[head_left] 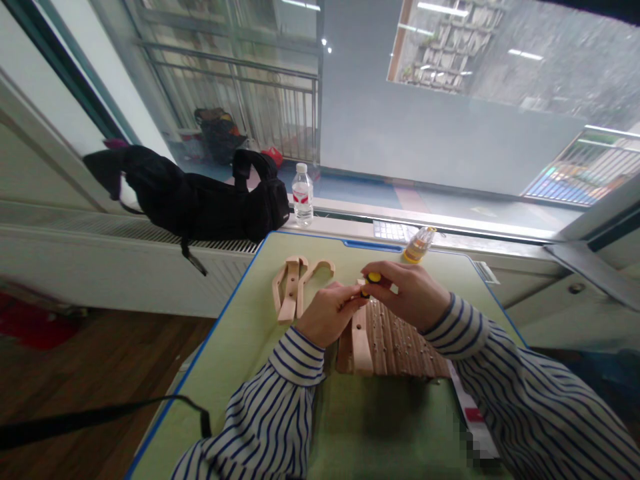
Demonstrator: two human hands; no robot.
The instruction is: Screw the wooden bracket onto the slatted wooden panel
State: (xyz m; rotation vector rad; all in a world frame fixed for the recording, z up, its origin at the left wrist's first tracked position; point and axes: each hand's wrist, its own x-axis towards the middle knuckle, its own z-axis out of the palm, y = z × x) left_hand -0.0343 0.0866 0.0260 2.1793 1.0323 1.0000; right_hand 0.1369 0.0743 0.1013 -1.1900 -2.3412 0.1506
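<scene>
My right hand (413,293) is closed around the short yellow-and-black handle of what looks like a screwdriver (373,279); its shaft is hidden. My left hand (330,313) meets it, fingertips pinched together at the tool's lower end, over the top of a pale wooden piece (361,340). What those left fingers hold is covered. A dark hole shows in the wooden piece, which lies along the left side of a brown ridged block (400,343) dotted with small holes or screw heads. Left of my hands, several curved wooden pieces (291,290) rest together on the table.
The pale green table (240,373) has a blue edge. A small bottle of amber liquid (419,245) tilts near its far edge. On the sill beyond stand a water bottle (303,197) and a black bag (210,200). A black strap (125,407) crosses the lower left.
</scene>
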